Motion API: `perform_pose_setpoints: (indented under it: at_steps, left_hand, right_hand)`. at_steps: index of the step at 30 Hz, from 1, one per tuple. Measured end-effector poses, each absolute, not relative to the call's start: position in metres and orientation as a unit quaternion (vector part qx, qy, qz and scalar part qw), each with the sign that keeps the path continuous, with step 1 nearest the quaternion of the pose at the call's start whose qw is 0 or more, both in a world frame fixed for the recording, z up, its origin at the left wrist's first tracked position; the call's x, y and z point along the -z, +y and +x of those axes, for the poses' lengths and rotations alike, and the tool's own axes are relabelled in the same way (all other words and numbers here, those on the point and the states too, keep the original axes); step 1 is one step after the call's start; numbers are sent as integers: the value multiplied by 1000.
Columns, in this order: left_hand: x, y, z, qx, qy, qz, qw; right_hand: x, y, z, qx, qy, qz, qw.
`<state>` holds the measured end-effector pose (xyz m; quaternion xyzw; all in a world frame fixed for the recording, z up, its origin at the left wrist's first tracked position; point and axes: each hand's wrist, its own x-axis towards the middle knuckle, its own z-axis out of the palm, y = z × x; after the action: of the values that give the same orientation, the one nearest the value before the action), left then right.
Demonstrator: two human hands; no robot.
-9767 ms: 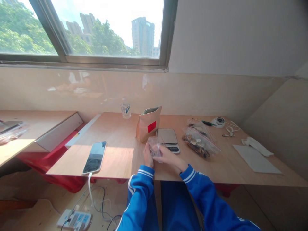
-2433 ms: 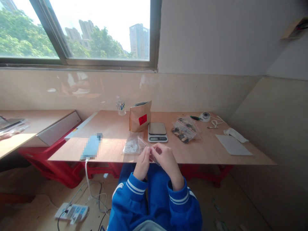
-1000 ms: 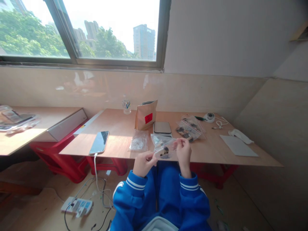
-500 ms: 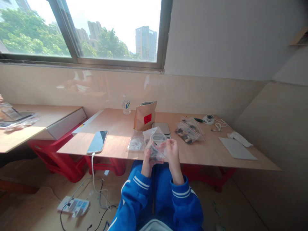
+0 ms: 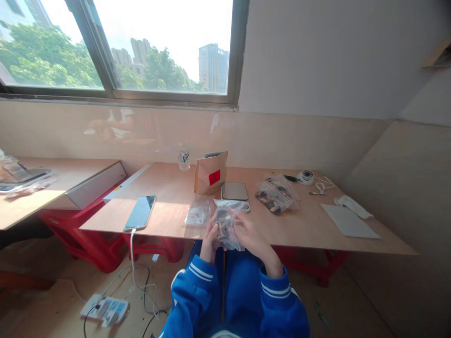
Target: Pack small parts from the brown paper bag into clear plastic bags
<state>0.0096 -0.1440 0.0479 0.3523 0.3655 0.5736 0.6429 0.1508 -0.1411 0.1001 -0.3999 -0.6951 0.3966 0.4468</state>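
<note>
Both of my hands grip one small clear zip bag (image 5: 225, 228) with dark and light bits inside, just in front of the near edge of the wooden table (image 5: 176, 188). My left hand (image 5: 210, 239) holds its left side. My right hand (image 5: 252, 236) holds its right side, fingers curled over the plastic. Blue sleeves with white stripes cover both wrists. Another small clear bag (image 5: 198, 211) lies flat on the table just left of my hands. A small digital scale (image 5: 235, 192) sits right behind the held bag.
A brown paper pouch (image 5: 210, 172) with a red label stands behind the scale, a small bottle (image 5: 183, 158) beside it. A larger filled zip bag (image 5: 275, 195), a phone (image 5: 140, 212) on a cable, a tape roll (image 5: 306, 176), a grey sheet (image 5: 349, 220). A power strip (image 5: 104, 310) lies on the floor.
I have lowered the bag from in front of the scale down to the table's near edge, and my right hand has closed over its side.
</note>
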Motion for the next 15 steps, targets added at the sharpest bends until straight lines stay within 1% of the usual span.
perform_pose_setpoints:
  at_steps: [2,4,7,10,12,15]
  left_hand:
    - [-46,-144,10,-548,373,368,652]
    - [-44,-142,10,-536,385,378,649]
    - [-45,-138,12,-573,385,375,619]
    - [-48,-134,16,-618,379,364,586]
    - [-48,-130,17,-622,386,360,579]
    - [-44,-124,17,-619,387,362,580]
  right_hand:
    - [-100,-143,151,-421,-696,-399,425]
    - [-101,-143,150,-421,-696,-400,422]
    - [-96,-138,147,-416,-683,-418,431]
    - [-85,-128,146,-382,-665,-457,451]
    - [-78,-123,146,-360,-659,-470,463]
    - [-72,-120,147,-360,-654,-468,473]
